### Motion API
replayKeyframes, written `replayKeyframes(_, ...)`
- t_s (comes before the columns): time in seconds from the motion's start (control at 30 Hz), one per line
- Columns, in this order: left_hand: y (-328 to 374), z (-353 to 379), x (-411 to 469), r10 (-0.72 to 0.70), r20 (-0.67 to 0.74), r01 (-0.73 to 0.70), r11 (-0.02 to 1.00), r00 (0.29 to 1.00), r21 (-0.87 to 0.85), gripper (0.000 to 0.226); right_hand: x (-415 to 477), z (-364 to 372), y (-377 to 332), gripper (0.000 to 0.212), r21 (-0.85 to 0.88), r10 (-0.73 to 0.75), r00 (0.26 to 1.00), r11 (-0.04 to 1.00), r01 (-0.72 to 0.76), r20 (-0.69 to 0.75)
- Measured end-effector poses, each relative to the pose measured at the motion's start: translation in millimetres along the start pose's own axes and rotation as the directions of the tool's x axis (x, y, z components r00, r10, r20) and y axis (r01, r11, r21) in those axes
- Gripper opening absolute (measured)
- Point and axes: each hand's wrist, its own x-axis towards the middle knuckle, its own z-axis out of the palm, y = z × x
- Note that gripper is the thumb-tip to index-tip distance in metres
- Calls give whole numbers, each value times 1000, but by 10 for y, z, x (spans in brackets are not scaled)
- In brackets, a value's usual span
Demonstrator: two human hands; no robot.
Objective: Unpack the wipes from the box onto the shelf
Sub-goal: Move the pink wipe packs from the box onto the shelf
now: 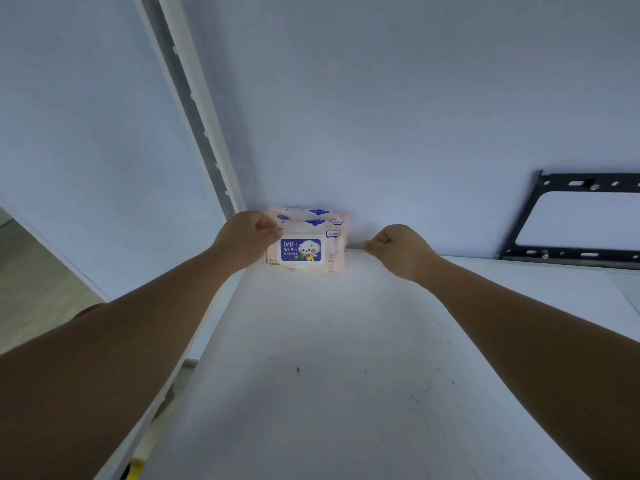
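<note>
Task partly done. Pink packs of baby wipes stand at the back left corner of the white shelf (329, 341), hard against the wall (381, 116): the front pack (304, 251) shows its blue label, and the rear packs (313, 213), at least one and possibly two, show only their tops above it. The left hand (247, 237) pinches the left end of the front pack, apparently seating it. The right hand (398, 247) is curled into a fist just to the right of the packs, apart from them and holding nothing. The box is out of view, so the count left to unpack cannot be told. The group is hemmed on the left by the slotted upright (194, 109) and the shelf's left edge. To the right and toward the person the shelf offers ample room. A black wall bracket (571, 220) lies well apart on the right.
</note>
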Motion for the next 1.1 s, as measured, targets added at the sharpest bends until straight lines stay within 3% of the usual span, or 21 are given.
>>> replayKeyframes(0.1, 75, 45, -259, 61, 95, -61, 998, 994, -11, 11, -209, -116, 99, 31, -7, -32, 999, 999, 33, 28)
replayKeyframes(0.23, 224, 121, -602, 125, 181, -131, 991, 975, 20, 9, -536, -276, 198, 52, -29, -54, 998, 998, 55, 36)
replayKeyframes(0.4, 397, 239, -954, 203, 334, -183, 979, 921, -89, 5, -1107, -453, 275, 51, -52, -33, 999, 998, 34, 26)
replayKeyframes(0.57, 621, 403, -1425, 338, 400, -305, 941, 852, -145, 5, -1920, -583, 362, 35, -77, 31, 997, 996, -37, -76)
replayKeyframes(0.8, 954, 678, -2293, 510, 509, -470, 855, 693, -217, 12, -3296, -597, 664, 27, -101, 170, 958, 975, -198, -233)
replayKeyframes(1.1, 1637, 1105, -3527, 639, 649, -634, 714, 414, -299, 16, -4895, -677, 1215, 26, -107, 368, 879, 903, -415, -302)
